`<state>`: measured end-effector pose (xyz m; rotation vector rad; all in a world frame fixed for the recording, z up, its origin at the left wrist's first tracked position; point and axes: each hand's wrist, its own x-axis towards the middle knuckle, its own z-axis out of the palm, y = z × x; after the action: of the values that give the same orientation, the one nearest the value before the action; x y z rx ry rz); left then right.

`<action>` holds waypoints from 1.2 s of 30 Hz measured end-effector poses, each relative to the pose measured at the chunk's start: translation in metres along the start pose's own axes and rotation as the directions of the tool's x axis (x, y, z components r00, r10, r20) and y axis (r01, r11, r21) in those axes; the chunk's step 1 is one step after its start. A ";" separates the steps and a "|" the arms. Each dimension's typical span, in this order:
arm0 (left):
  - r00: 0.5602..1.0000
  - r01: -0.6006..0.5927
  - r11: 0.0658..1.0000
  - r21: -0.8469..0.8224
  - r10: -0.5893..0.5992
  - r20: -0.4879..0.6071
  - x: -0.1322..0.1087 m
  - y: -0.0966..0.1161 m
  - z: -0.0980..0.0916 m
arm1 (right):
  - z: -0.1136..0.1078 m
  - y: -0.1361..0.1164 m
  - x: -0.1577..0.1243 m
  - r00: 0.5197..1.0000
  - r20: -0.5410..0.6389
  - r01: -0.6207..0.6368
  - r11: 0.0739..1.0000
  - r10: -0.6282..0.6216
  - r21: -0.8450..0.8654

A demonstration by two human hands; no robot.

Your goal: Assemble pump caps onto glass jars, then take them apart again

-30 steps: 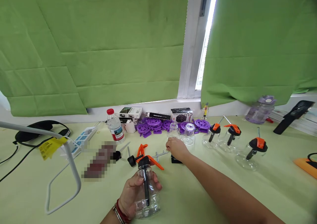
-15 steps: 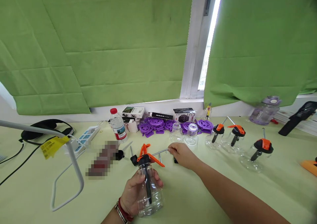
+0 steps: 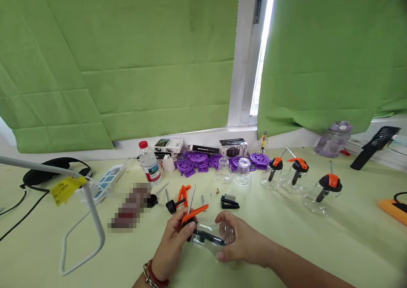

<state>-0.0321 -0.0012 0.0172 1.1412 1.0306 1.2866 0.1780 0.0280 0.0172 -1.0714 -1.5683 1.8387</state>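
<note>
Between my hands lies a clear bottle [image 3: 212,227], tilted nearly on its side, with a black tube inside. Its black cap carries an orange lever [image 3: 197,211] and a thin metal rod [image 3: 191,199]. My left hand [image 3: 171,243] is closed around the cap end. Around the bottle's wide base curls my right hand [image 3: 246,239], gripping it. Just beyond are a loose black cap piece with a rod [image 3: 172,205], orange levers [image 3: 183,196], and a black clip-like part with a spring [image 3: 229,202]. Tiny brass-coloured pieces [image 3: 218,191] lie near it.
Three similar capped bottles, one being the bottle [image 3: 318,201], stand at the right. Upturned clear jars [image 3: 242,175], purple wheel-shaped parts [image 3: 199,158] and small boxes line the back. A water bottle [image 3: 149,165], power strip [image 3: 110,180] and white metal frame [image 3: 95,211] are left.
The bottle has gone from upright to lying sideways. My right hand has left the metal rod and come down onto the bottle's base; my left hand has shifted to the cap.
</note>
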 end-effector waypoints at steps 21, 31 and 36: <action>0.973 -0.031 0.965 0.262 0.089 -0.213 -0.008 0.000 0.011 | -0.005 0.000 -0.020 0.971 -0.078 0.203 0.952 -0.226 -0.231; 0.970 0.137 0.983 0.120 -0.108 -0.218 -0.004 0.001 0.020 | -0.016 -0.005 -0.030 0.900 0.016 0.408 0.829 -0.436 -0.382; 0.982 0.004 0.950 0.312 0.056 -0.181 -0.005 -0.002 0.015 | -0.008 -0.003 -0.024 0.996 0.042 -0.077 0.997 0.078 -0.028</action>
<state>-0.0173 -0.0066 0.0179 1.2897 1.4010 1.3010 0.1978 0.0140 0.0259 -1.1253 -1.6006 1.9091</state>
